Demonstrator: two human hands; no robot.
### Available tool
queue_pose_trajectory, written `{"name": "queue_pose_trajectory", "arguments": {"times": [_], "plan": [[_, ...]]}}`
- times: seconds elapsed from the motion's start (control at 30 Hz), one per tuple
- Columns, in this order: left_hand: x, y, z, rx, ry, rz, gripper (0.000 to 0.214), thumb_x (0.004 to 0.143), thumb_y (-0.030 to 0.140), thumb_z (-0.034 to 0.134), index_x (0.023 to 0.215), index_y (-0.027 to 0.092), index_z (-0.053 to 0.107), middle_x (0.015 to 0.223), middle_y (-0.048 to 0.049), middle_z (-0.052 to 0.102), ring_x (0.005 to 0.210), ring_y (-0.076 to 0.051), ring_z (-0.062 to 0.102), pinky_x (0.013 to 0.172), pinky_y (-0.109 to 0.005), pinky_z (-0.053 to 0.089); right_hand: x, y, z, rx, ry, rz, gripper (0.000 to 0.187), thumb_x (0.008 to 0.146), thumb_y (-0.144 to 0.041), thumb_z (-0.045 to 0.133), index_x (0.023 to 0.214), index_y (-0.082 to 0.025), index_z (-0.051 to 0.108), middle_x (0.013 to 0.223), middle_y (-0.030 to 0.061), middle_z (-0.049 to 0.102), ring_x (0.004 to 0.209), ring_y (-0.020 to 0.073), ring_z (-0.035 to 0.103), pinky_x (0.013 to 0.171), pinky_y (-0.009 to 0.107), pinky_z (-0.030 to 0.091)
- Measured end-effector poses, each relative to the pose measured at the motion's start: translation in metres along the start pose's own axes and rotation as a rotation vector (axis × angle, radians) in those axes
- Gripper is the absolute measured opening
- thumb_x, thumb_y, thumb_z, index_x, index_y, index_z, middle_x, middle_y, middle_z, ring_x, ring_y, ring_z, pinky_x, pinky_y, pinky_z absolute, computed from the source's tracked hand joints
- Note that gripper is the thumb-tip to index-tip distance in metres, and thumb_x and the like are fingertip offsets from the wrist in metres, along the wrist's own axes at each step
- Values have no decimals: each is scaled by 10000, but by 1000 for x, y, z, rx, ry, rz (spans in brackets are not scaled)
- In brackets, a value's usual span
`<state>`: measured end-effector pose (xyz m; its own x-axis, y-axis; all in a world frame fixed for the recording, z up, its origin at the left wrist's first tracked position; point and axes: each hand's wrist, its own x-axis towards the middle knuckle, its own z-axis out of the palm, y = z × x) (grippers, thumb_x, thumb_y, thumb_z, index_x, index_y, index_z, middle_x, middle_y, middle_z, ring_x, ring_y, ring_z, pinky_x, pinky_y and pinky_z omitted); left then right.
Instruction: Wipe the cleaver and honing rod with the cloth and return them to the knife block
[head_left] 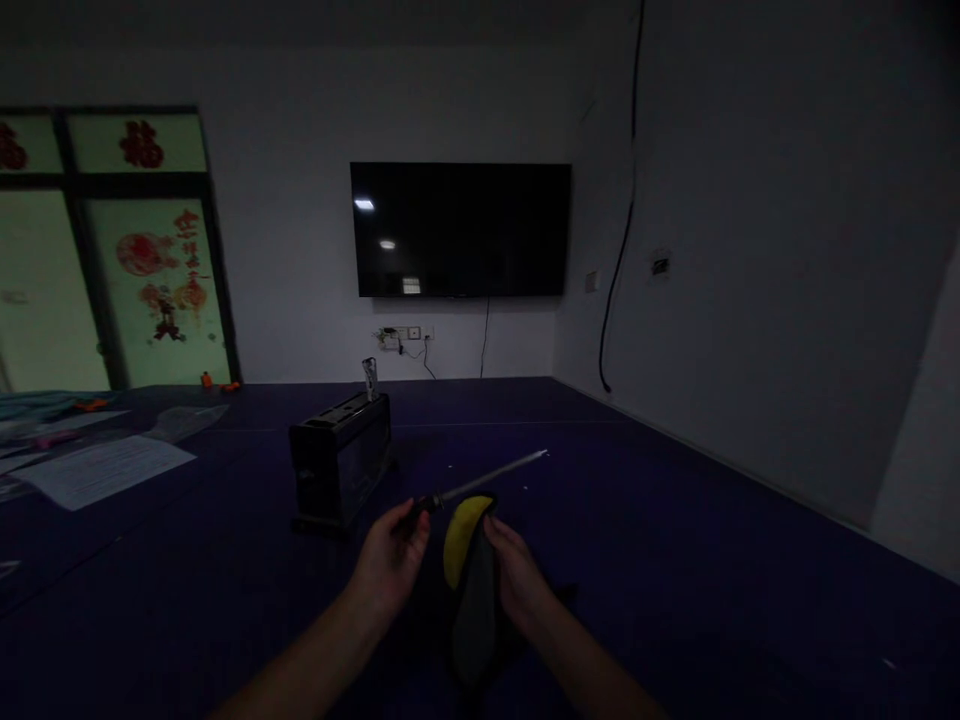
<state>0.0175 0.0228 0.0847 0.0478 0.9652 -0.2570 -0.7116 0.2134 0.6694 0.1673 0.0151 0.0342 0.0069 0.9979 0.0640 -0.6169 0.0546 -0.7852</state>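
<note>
While left hand (394, 560) grips sharpening steel (491, 479) by handle, right hand (517, 575) clasps yellow-grey cloth (466, 575), lower centre of frame; we judge wiping at early stage, steel outside knife block (341, 470).

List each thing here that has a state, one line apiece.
left hand, closed on the sharpening rod
sharpening rod, held by its handle, tip pointing away to the right
right hand, closed on the cloth
cloth, held up, yellow side partly showing
knife block, upright, one knife handle sticking out
television, screen dark
</note>
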Motion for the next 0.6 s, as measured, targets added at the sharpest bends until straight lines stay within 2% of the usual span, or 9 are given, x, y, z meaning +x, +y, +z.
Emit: {"name": "queue_pose_trajectory", "arguments": {"times": [0.1,0.2,0.3,0.43,0.5,0.6], "plan": [[0,-20,-3,-73,46,-1,214,788,27,514,641,177,556,700,-41,635,625,-124,654,592,-169,569,-4,2,5,22,-69,-20,371,585,-455,780,822,-177,714,818,67,721,771,220,655,770,332,457],[3,-36,-9,-100,40,-91,165,780,50,562,673,171,595,715,-46,653,624,-128,664,613,-171,569,-4,7,5,32,-30,-23,361,555,-450,797,770,-174,707,752,54,713,738,221,653,714,317,463],[11,-49,-23,-70,-17,-159,133,762,70,602,684,177,618,734,-48,672,665,-150,681,661,-207,572,-1,14,1,27,52,-32,353,517,-440,817,710,-173,689,664,35,693,673,212,645,665,305,462],[23,-57,-43,4,-130,-153,135,696,77,671,768,191,667,858,-53,705,826,-190,685,778,-253,545,5,20,-5,-30,92,-58,378,526,-478,803,710,-175,672,629,26,678,607,203,623,608,300,448],[25,-57,-48,38,-217,-143,144,686,140,702,823,181,690,915,-72,708,887,-209,673,823,-270,522,7,19,-8,-69,88,-87,385,547,-497,784,720,-173,668,641,29,679,606,204,616,591,300,441],[23,-56,-49,81,-337,-159,242,697,330,711,853,145,708,962,-110,703,923,-235,656,858,-302,492,12,13,-13,-120,79,-129,387,570,-502,768,736,-169,665,669,31,679,620,202,610,602,301,440]]}}
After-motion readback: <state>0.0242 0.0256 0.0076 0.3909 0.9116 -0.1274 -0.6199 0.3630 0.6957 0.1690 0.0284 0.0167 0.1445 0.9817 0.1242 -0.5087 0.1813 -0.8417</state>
